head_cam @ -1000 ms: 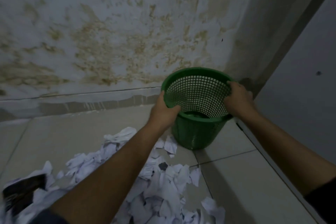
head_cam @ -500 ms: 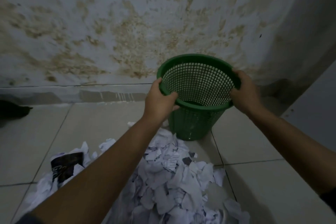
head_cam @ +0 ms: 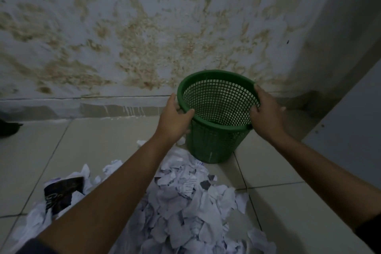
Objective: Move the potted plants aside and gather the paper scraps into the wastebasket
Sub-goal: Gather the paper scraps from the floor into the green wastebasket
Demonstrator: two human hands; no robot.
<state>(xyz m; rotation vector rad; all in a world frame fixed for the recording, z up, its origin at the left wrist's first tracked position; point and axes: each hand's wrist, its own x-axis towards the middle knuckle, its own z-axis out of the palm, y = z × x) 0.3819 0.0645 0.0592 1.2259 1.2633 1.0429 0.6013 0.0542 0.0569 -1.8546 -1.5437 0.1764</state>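
A green mesh wastebasket [head_cam: 210, 144] stands on the tiled floor close to the stained wall, its mouth tilted toward me. My left hand [head_cam: 175, 120] grips its rim on the left, thumb inside. My right hand [head_cam: 266, 115] grips the rim on the right. A heap of torn white paper scraps [head_cam: 185, 202] lies on the floor just in front of the basket, reaching its base. A dark printed scrap [head_cam: 61, 194] lies at the heap's left. The basket looks empty inside. No potted plant is clearly visible.
The stained wall [head_cam: 144, 47] runs behind the basket and meets a grey panel [head_cam: 354, 119] on the right, forming a corner. A dark object [head_cam: 8, 128] lies at the far left edge by the wall. Bare tiles [head_cam: 92, 146] lie left of the basket.
Held by both hands, the basket has come away from the corner, leftward and nearer the scrap heap. My view has shifted with it.
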